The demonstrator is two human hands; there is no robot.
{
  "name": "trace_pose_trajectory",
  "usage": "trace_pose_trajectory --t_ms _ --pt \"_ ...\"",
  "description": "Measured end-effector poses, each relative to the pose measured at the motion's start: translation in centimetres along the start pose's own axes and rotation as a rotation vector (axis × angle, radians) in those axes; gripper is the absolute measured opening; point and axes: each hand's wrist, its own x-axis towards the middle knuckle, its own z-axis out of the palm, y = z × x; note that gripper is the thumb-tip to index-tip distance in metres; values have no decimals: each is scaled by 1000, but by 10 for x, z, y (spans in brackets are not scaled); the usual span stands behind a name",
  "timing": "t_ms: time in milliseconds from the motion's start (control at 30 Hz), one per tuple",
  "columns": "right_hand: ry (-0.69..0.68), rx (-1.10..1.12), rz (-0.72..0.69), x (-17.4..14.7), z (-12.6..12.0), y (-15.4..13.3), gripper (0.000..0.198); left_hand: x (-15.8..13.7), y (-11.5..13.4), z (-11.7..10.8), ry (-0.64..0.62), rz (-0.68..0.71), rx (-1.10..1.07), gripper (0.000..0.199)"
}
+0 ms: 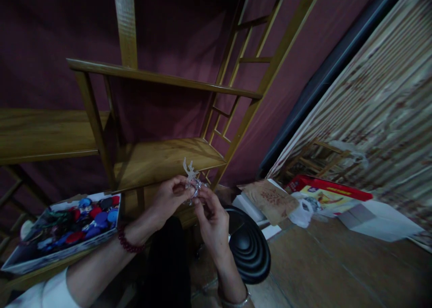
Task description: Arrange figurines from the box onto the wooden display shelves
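A small clear figurine with branching, antler-like tips (191, 169) is pinched between my two hands, in front of the wooden shelf (148, 157). My left hand (172, 195) grips it from the left with thumb and fingers. From the right, my right hand (212, 213) holds its lower part with the fingertips. The fingers cover much of the figurine's body, so its full shape does not show. A dark red bead bracelet (130, 243) circles my left wrist.
A box (114, 222) of blue, red and black round items sits at lower left. Right of my hands stands a black ridged round object (248, 249). Cardboard (270, 200), a white plastic bag (301, 213) and a red and yellow box (332, 198) lie on the tiled floor.
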Motion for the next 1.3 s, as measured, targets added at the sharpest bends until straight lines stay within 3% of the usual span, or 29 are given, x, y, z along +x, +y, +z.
trace_pose_trajectory --t_ms 467,1000,1300 --pt "56 -223 -128 0 1 -3 46 8 10 12 31 47 69 22" --pt "111 -164 -68 10 -6 0 49 13 10 26 -39 232 244 22" --pt "127 -116 25 21 -18 -12 50 14 26 31 -32 315 444 31"
